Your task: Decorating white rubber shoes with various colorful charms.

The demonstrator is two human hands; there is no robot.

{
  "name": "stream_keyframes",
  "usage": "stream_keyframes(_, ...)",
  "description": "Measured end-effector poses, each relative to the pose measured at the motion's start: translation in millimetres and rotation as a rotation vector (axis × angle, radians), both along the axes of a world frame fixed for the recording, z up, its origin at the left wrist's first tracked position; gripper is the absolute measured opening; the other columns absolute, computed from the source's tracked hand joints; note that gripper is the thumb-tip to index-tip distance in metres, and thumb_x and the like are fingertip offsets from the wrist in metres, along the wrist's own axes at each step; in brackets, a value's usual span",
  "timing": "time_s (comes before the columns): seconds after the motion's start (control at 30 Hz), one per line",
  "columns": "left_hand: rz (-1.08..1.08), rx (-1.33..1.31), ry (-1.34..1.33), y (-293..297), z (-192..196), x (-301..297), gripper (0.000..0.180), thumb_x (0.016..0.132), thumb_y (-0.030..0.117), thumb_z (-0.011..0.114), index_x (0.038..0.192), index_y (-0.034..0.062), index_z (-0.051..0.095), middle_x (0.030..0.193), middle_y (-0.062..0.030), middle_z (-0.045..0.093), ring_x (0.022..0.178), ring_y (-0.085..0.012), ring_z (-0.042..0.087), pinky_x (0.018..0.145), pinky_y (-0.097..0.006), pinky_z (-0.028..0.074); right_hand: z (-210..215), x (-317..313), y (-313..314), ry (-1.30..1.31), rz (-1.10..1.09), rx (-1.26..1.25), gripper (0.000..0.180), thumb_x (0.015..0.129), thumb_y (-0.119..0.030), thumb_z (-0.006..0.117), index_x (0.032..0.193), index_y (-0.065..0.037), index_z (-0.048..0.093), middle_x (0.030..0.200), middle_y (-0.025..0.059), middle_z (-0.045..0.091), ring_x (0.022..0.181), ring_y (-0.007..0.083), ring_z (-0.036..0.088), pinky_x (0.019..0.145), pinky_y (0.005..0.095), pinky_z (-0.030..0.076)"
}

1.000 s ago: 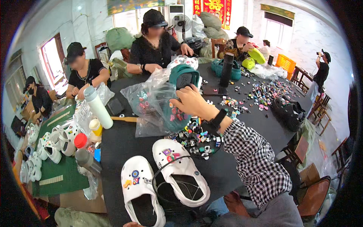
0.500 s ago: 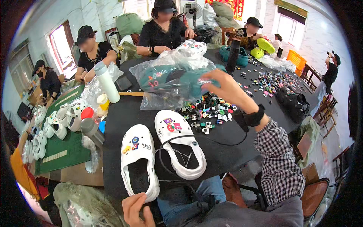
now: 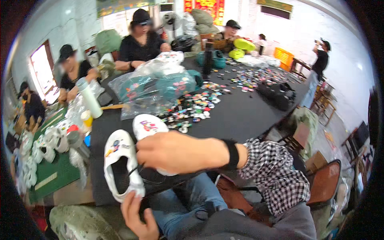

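Note:
Two white clogs decorated with colourful shoe charms lie side by side at the near edge of the black table, toes pointing away. My left hand (image 3: 138, 214) rests its fingertips against the heel of the left clog (image 3: 139, 190), thumb spread apart. Across the right clog (image 3: 146, 123) reaches my right hand (image 3: 172, 152), its fingers curled down and closed. It covers most of that clog, so I cannot see what the fingertips hold. A thin black cord (image 3: 133, 171) shows beside the right hand, over the left clog's opening.
Loose charms (image 3: 192, 105) are heaped beyond the clogs, near bagged teal clogs (image 3: 140, 89). A pale bottle (image 3: 89, 98) and yellow cup (image 3: 86, 118) stand left. Co-workers sit around the table. More white clogs (image 3: 47, 147) stand on a green mat (image 3: 60, 168).
My right hand has come back from the bagged teal clogs to the right white clog, its fingers closing. My left hand stays at the left clog's heel. The view has shifted.

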State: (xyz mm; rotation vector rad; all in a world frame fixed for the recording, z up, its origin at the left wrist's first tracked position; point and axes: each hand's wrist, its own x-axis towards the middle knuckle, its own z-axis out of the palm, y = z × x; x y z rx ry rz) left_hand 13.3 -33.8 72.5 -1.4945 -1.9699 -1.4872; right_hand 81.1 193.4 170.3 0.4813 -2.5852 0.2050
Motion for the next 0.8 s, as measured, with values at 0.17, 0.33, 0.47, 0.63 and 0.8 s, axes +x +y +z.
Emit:
stream_keyframes(0.17, 0.053, 0.310, -0.125, -11, -25, -8, 0.028, 0.094, 0.005, 0.048, 0.117, -0.0090, 0.053, 0.120, -0.0213, 0.054, 0.108, -0.0306, 0.055, 0.095, -0.038, 0.042, -5, 61, -49, -0.270, 0.108, -0.012, 0.015, 0.080, -0.011, 0.054, 0.087, 0.000, 0.047, 0.087, 0.0140, 0.049, 0.076, 0.0304, 0.056, 0.064, 0.0388, 0.047)
stream_keyframes(0.33, -0.008, 0.016, -0.218, 11, -20, -16, 0.034, 0.085, 0.006, 0.055, 0.118, -0.0007, 0.055, 0.112, -0.0192, 0.058, 0.107, -0.0311, 0.055, 0.095, -0.039, 0.041, -67, 134, -18, -0.729, -0.166, -0.067, 0.020, 0.080, -0.012, 0.058, 0.097, -0.002, 0.055, 0.097, 0.0156, 0.054, 0.086, 0.0339, 0.061, 0.071, 0.0422, 0.051)
stream_keyframes(0.47, -0.102, -0.074, -0.104, 45, -6, -7, 0.044, 0.084, 0.007, 0.059, 0.126, -0.0020, 0.049, 0.127, -0.0196, 0.049, 0.118, -0.0336, 0.047, 0.102, -0.040, 0.035, -78, 143, 7, -0.436, -0.223, -0.370, 0.024, 0.088, -0.016, 0.058, 0.110, -0.005, 0.057, 0.102, 0.0121, 0.054, 0.094, 0.0312, 0.059, 0.078, 0.0401, 0.051)
stream_keyframes(0.63, -0.075, -0.083, 0.106, 74, -3, -3, 0.056, 0.084, 0.012, 0.062, 0.135, 0.0008, 0.041, 0.140, -0.0204, 0.036, 0.132, -0.0388, 0.032, 0.107, -0.047, 0.029, -64, 89, -10, -0.019, -0.289, -0.376, 0.041, 0.078, -0.010, 0.068, 0.115, -0.004, 0.053, 0.120, 0.0112, 0.053, 0.114, 0.0354, 0.050, 0.094, 0.0423, 0.044)
stream_keyframes(0.8, 0.217, -0.106, 0.305, 55, 18, -10, 0.040, 0.081, 0.010, 0.063, 0.119, 0.0017, 0.056, 0.121, -0.0154, 0.051, 0.113, -0.0351, 0.048, 0.098, -0.045, 0.036, -96, 42, -6, -0.008, -0.369, -0.204, 0.053, 0.066, -0.011, 0.077, 0.111, -0.007, 0.051, 0.118, 0.0086, 0.050, 0.125, 0.0344, 0.040, 0.104, 0.0481, 0.033)
